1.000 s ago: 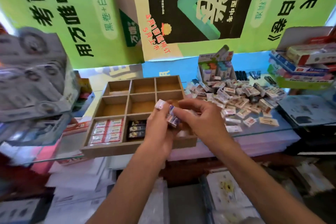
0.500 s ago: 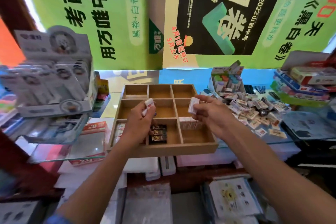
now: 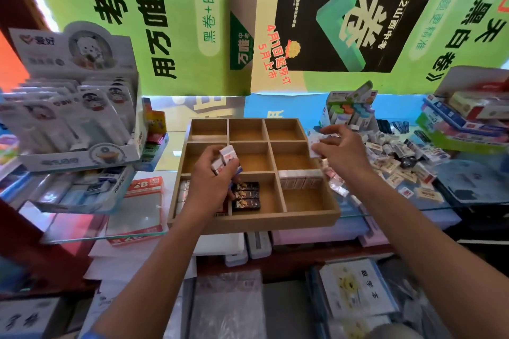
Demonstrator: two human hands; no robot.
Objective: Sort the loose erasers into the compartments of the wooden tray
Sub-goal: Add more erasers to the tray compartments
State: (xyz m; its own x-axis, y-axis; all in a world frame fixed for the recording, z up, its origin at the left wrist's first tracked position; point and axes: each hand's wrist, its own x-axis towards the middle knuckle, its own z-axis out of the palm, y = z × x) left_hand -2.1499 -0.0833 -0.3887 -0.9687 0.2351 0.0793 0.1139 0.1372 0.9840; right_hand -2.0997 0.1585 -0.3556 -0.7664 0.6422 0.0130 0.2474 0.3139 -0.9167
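Pinched in the left hand (image 3: 213, 176), white erasers (image 3: 226, 159) hover over the tray (image 3: 254, 219), whose near compartments are partly filled. At three o'clock, the right hand (image 3: 340, 150) grasps another eraser beside the loose pile (image 3: 396, 157). Stacked erasers could slip and drop into the wrong compartment.

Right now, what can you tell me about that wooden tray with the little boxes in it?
The wooden tray is light brown, three by three, lying flat on the glass counter. The six farther compartments look empty. Near middle holds black erasers; near right a row of white erasers along its far wall; near left is mostly hidden by the left hand.
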